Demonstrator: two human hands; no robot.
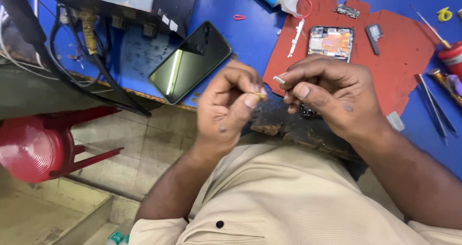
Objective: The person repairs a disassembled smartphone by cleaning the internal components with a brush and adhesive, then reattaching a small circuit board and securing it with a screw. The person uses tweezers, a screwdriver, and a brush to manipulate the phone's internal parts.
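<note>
small part: a tiny yellowish bit (260,96) pinched at the tip of the left hand, held up in the air above the near edge of the desk, right between both hands. Too small to say what it is.
left hand: left hand (226,108) is curled up tight, thumb and forefinger closed on that bit, the other fingers folded into the palm, wrist coming up from below.
right hand: right hand (332,98) is bunched too, fingers pressed together on a small white sliver (279,79) that pokes out toward the left hand. The two hands are just beside each other, nearly touching.
under the right hand: a small dark piece (308,112) peeks out below the fingers, can't tell what it is or whether it's held.
desk: blue desk (250,38) with one red mat (404,52) on it.
phones: two. One opened-up phone (331,42) with its insides showing on the mat just past the right hand, one dark phone (191,62) lying screen up off to the left.
tools: one pair of tweezers (435,108) at the right.
floor: one red stool (38,146) down at the left.
</note>
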